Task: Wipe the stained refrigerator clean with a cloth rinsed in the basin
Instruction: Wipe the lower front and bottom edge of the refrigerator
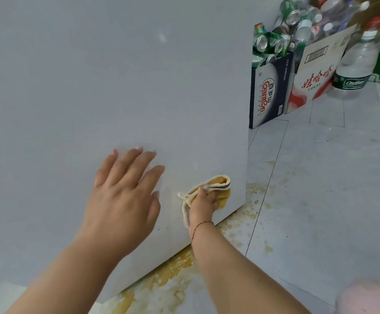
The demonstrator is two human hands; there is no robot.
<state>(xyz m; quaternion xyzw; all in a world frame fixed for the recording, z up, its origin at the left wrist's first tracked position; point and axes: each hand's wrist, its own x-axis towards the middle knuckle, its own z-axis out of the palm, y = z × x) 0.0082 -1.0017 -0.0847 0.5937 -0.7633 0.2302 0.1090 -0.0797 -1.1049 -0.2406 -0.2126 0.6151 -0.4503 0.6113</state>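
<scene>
The refrigerator's pale grey side (pixel 116 75) fills the left and middle of the view. My left hand (pixel 123 193) lies flat on it with the fingers spread, holding nothing. Lower right, near the bottom corner, my right hand (pixel 203 203) presses a yellow-stained cream cloth (pixel 218 184) against the panel. A faint yellowish smear shows on the panel beside the cloth. The basin is not in view.
Yellow-brown spill (pixel 173 270) covers the grey floor tiles along the refrigerator's base and corner. Behind stand a dark blue box (pixel 268 96) of green cans, a white carton (pixel 313 71) of empty bottles, and a large clear bottle (pixel 354 62). Something pink (pixel 370 298) sits bottom right.
</scene>
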